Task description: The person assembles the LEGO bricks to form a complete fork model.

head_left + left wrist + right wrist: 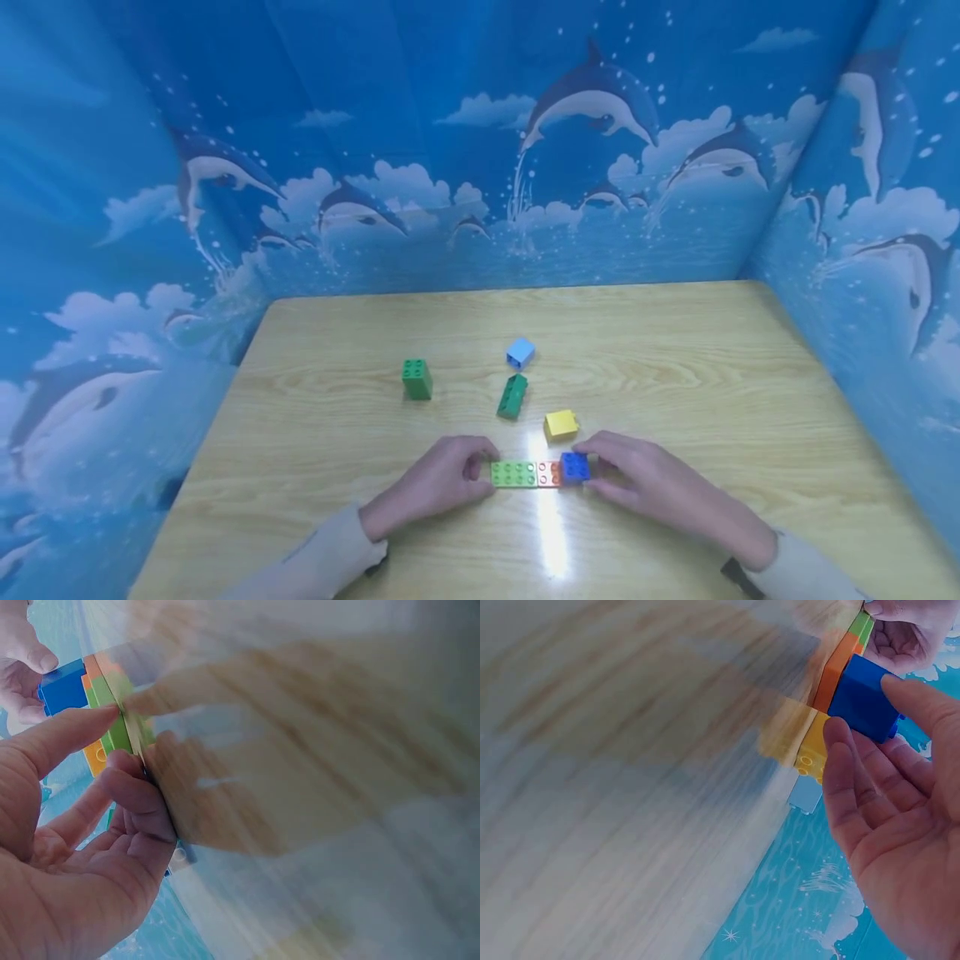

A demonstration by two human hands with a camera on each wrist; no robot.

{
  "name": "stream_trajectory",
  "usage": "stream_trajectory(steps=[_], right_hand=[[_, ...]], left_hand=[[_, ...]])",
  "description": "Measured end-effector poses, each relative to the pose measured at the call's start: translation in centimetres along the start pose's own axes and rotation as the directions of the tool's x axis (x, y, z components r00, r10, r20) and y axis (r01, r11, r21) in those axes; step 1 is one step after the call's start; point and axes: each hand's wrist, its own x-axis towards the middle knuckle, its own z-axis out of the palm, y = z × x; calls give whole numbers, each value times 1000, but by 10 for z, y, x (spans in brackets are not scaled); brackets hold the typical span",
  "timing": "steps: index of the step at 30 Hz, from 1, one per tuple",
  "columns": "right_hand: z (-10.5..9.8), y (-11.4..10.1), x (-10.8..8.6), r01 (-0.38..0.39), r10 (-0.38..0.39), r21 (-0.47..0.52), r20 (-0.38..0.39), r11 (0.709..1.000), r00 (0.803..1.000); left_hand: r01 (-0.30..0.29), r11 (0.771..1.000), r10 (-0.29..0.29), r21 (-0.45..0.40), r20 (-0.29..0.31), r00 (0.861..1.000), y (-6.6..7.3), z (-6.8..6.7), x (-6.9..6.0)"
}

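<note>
A light green brick (513, 474), an orange brick (549, 474) and a blue brick (575, 467) form one row on the table, the blue one standing taller. My left hand (453, 473) holds the left end of the green brick between thumb and fingers. At the other end my right hand (647, 477) pinches the blue brick, its thumb and fingertips on opposite sides. The right wrist view shows the thumb against the blue brick (864, 697). In the left wrist view the left thumb and a curled finger meet the green brick (112, 712).
Behind the row lie a yellow brick (561, 425), a dark green brick (513, 396) and a light blue brick (521, 353). A tall green block (417, 379) stands farther left. Dolphin-printed cloth (450, 150) surrounds the wooden table (337, 333) at the back and sides.
</note>
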Motion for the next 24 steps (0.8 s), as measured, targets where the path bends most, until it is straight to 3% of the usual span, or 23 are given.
stream_trajectory(steps=[6, 11, 15, 18, 24], right_hand=[[-4, 2, -3, -77, 77, 55, -10, 996, 997], [-11, 9, 2, -168, 179, 189, -42, 968, 983], [-11, 18, 13, -218, 239, 220, -73, 951, 968], [-11, 25, 22, -267, 285, 251, -38, 931, 958], [-11, 35, 35, -329, 316, 384, 99, 863, 944]], left_hand=[[7, 1000, -7, 5, -12, 1000, 1, 1, -1], [1, 1000, -1, 17, -34, 999, 3, 3, -2], [0, 1000, 1, 14, -40, 999, 5, 3, -2], [-2, 1000, 2, 8, -36, 999, 5, 3, -2], [-11, 1000, 11, -10, -20, 1000, 5, 5, 1]])
